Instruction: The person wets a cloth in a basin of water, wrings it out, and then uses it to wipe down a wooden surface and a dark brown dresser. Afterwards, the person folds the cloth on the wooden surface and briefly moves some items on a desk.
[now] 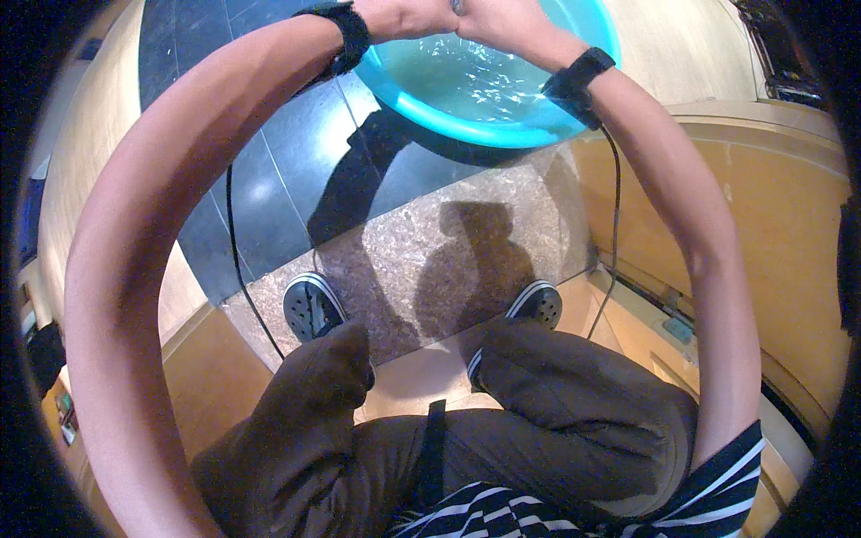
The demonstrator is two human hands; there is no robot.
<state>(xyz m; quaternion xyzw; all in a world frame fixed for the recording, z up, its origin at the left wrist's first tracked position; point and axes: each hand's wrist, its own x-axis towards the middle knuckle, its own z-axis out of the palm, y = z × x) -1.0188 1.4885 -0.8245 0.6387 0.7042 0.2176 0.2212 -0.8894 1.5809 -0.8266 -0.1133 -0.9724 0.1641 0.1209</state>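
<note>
A turquoise plastic basin with water in it stands on the dark floor tiles ahead of me. Over its far part, my left hand and my right hand meet at the top edge of the view, where the frame cuts off the fingers. A small greyish bit of something shows between the two hands; what it is cannot be told. Both wrists wear black bands, and a thin black cable hangs down from each. The water's surface is rippled and glinting.
My feet, in black clogs, stand on a brown speckled threshold. A wooden door is at the right, with its frame beside it. Pale panels line both sides, and dark tiles lie ahead at the left.
</note>
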